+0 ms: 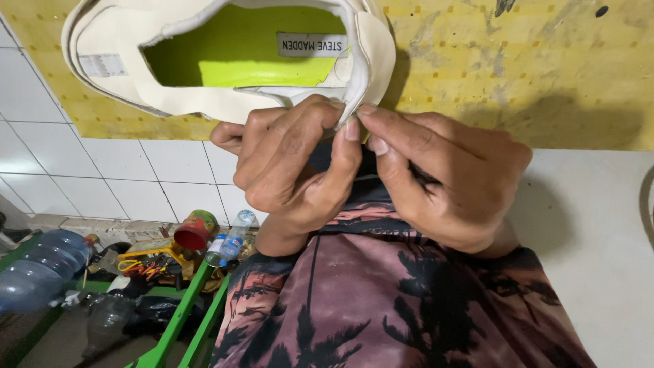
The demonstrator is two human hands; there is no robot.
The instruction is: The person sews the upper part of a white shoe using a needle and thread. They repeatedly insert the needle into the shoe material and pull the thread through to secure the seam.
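Shoe: cream-white shoe point(225, 61) with a bright green insole, held up just above both hands, opening turned toward the camera. Probably tilted this way so the heel rim can be seen while it is worked.

Left hand: left hand point(293, 163) closed in a pinch on the shoe's heel edge, thumb and forefinger pressed against the rim, other fingers curled below. It seems to carry most of the shoe's weight.

Right hand: right hand point(443, 177) also closed, fingertips pinching the same rim just beside the left thumb. The two pinches touch, likely to press or pull the lining at one spot.

Behind the hands: yellow spotted board point(518, 61), scuffed and stained, above white wall tiles point(136, 170).

Below the hands: lap in a dark pink shirt with palm print point(395, 300).

Down-left of the hands: green rack point(178, 320) with clutter: red-lidded can point(196, 230), small clear bottle point(233, 238), large blue-tinted plastic bottle point(37, 272), tangled bits too small to tell.

Right of the hands: pale surface point(593, 232).
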